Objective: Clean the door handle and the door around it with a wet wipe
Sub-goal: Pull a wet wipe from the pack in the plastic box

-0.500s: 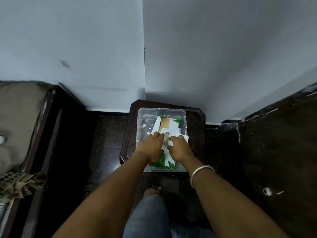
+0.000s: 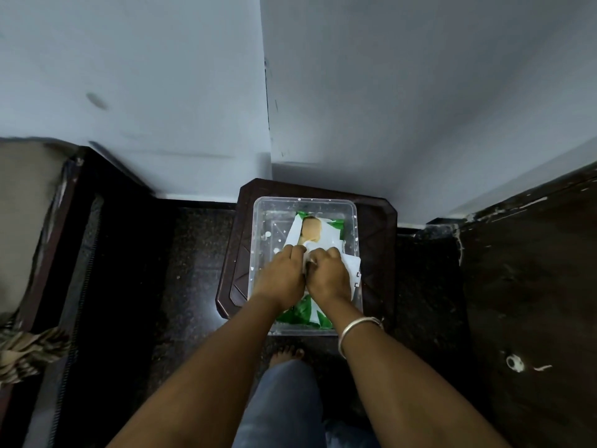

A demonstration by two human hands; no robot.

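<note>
A clear plastic tub (image 2: pixel 260 227) sits on a dark stool (image 2: pixel 376 227), and a green-and-white wipe pack (image 2: pixel 326 236) lies inside the tub. Over the pack's middle, the left hand (image 2: pixel 280 277) and right hand (image 2: pixel 330 277) meet knuckle to knuckle. Both have their fingers curled down, pinching a crumpled white wet wipe (image 2: pixel 306 257) between them. The fingertips are hidden beneath the hands, and whether the wipe is free of the pack cannot be made out. A silver bangle (image 2: pixel 355 328) circles the right wrist just outside the tub's near rim. Right of the tub, a dark wooden panel (image 2: pixel 533 286) is cut off by the frame edge.
</note>
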